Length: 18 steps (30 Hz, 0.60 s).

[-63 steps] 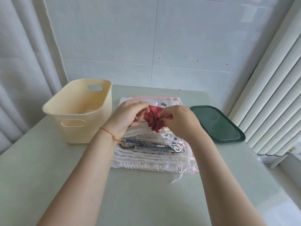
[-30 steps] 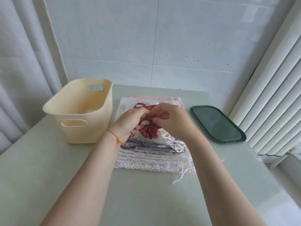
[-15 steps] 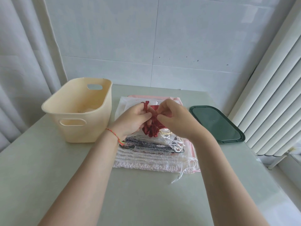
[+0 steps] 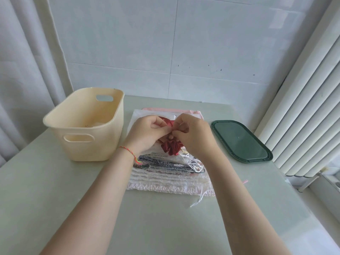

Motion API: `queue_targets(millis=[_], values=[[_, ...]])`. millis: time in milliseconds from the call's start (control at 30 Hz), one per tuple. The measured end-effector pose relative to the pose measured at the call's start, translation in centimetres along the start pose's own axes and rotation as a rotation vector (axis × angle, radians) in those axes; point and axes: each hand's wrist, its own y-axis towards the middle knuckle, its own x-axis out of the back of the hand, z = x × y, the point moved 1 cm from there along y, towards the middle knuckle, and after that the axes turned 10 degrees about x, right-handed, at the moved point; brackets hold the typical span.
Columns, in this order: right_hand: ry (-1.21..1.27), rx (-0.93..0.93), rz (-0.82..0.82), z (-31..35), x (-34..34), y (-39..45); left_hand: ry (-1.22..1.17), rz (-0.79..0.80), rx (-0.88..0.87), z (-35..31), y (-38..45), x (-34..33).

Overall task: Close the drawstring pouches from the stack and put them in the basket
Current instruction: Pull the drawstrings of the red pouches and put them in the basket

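Note:
A small dark red drawstring pouch hangs bunched below my two hands, above the stack of pouches. My left hand and my right hand meet fingertip to fingertip and pinch the pouch's red strings at its gathered top. The stack lies flat in the middle of the table, white, pink and grey-patterned layers with loose white cords at its right side. The cream plastic basket stands left of the stack; something pale lies at its bottom.
A dark green tray lid lies right of the stack. Curtains hang at the left, and a white radiator runs along the right. A tiled wall closes the far edge of the pale green table.
The red pouch went from spread between my hands to gathered into a tight bunch. Both hands rose slightly and came together over it, working the strings.

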Motion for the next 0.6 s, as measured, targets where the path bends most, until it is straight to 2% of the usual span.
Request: queue_targets(millis=[100, 333, 600], values=[[-0.045, 0.011, 0.001, -0.2, -0.2, 0.1, 0.003, 0.066, 0.024, -0.1, -0.1, 0.1], [-0.127, -0.014, 0.056, 0.1, -0.7, 0.1, 0.042, -0.016, -0.010, -0.3, -0.3, 0.1], [-0.246, -0.014, 0.073, 0.4, -1.1, 0.0, 0.187, 0.003, -0.087, -0.3, -0.4, -0.2]])
